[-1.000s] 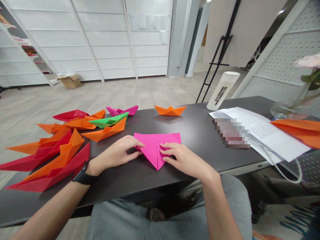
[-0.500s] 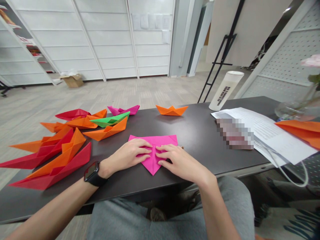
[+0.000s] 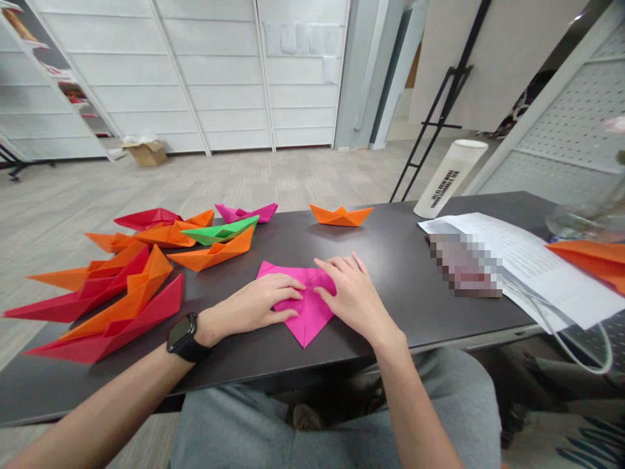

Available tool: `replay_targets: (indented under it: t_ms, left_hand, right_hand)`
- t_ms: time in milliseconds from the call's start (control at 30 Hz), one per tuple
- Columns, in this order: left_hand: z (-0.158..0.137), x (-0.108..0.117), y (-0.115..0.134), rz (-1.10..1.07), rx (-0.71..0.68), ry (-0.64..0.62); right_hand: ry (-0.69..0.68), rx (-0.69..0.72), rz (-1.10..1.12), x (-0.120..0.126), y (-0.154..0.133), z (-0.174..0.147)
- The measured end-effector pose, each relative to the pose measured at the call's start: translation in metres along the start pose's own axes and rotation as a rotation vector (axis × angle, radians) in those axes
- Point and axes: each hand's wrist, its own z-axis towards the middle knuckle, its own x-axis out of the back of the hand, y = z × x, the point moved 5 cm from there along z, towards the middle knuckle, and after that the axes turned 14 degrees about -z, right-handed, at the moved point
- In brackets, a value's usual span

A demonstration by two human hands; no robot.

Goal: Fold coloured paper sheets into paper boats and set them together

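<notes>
A folded sheet of pink paper (image 3: 306,322) lies on the dark table, one point toward me, creases running through its middle. My left hand (image 3: 273,298) rests flat on its left part, fingers stretched over the paper. On the upper right part is my right hand (image 3: 351,290), its thumb and fingers apart and partly raised around the paper's right corner, which they hide. Beyond the sheet stands an orange paper boat (image 3: 340,216). Left of my left hand are another orange boat (image 3: 215,253) and a green one (image 3: 222,231).
Several red and orange paper boats (image 3: 117,326) crowd the table's left side, with a pink boat (image 3: 247,213) behind. A white cylinder (image 3: 449,179) stands at the back right. Printed sheets (image 3: 527,260), a white cable (image 3: 608,352) and an orange folded paper (image 3: 590,260) lie at right.
My right hand has lifted from the paper's middle toward its upper right corner, fingers spreading. The paper's top edge is no longer straight. My left hand stays on the paper.
</notes>
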Motion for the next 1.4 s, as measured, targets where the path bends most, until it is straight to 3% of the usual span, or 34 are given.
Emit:
replay_targets:
  t_ms: [200, 433, 700, 867, 1000, 1133, 1400]
  left_hand:
    - [0.001, 0.001, 0.000, -0.018, -0.003, 0.003]
    - [0.001, 0.003, 0.005, -0.026, 0.041, 0.033]
    - [0.000, 0.015, 0.010, 0.298, -0.036, 0.258]
    - [0.000, 0.016, 0.008, 0.317, 0.007, 0.257]
    - [-0.001, 0.016, 0.008, 0.329, 0.025, 0.248]
    - [-0.001, 0.015, 0.008, 0.323, 0.002, 0.229]
    - [-0.002, 0.009, 0.004, 0.282, -0.002, 0.108]
  right_hand:
    - [-0.004, -0.018, 0.005, -0.004, 0.000, -0.001]
    - [0.085, -0.006, -0.032, 0.003, -0.003, 0.002]
    - [0.118, 0.003, 0.018, 0.006, -0.003, 0.003]
    - [0.093, 0.059, 0.008, 0.010, -0.008, 0.004]
    - [0.022, 0.076, 0.101, 0.022, -0.009, -0.001]
    - [-0.158, 0.147, 0.214, 0.031, -0.006, -0.015]
    - [-0.328, 0.094, 0.281, 0.028, 0.007, -0.028]
